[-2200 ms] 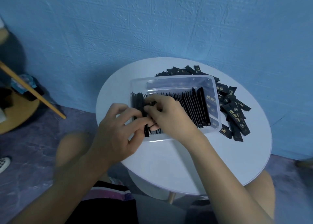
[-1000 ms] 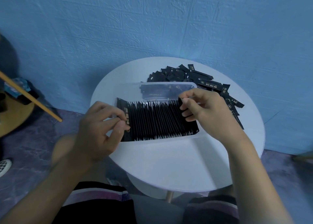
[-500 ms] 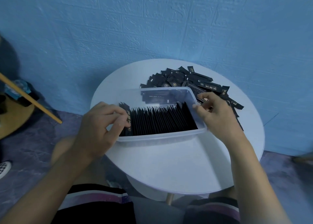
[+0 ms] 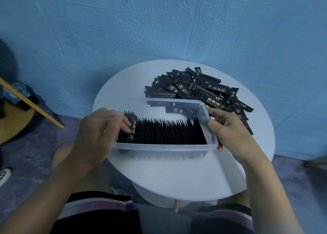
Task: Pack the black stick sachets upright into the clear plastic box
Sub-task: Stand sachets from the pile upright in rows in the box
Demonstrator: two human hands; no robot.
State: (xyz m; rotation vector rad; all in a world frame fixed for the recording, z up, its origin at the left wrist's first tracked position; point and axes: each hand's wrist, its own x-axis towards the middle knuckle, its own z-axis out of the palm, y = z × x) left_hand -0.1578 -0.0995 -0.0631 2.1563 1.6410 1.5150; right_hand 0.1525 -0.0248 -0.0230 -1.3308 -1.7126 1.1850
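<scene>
Box: clear plastic, stands about mid-table
Row: black sachets on edge inside the box, packed along its near wall from left end to right end; top edges are uneven
Far half of box: appears unfilled; the dark shapes at its far wall may be loose stock seen through the plastic, cannot tell
Pile: loose sachets lying flat behind the box and to its right, reaching its far right corner
Left hand: at the box's left end, fingers curled over the wall and grasping the end sachets of the row; thumb hidden
Right hand: at the box's right end, clasping the wall with thumb on the rim and fingers outside and beneath
Step in hand, as judged: tightening and squaring the row while the box is steadied
Method advised: press the left end sachets flat-faced toward the right wall, hold the box down, level the proud tips, and let go only once the row stands unaided
Risk: thin sachets fan over or slide flat if support at the left end goes early
Progress, as judged: one row in, a large pile outstanding
</scene>
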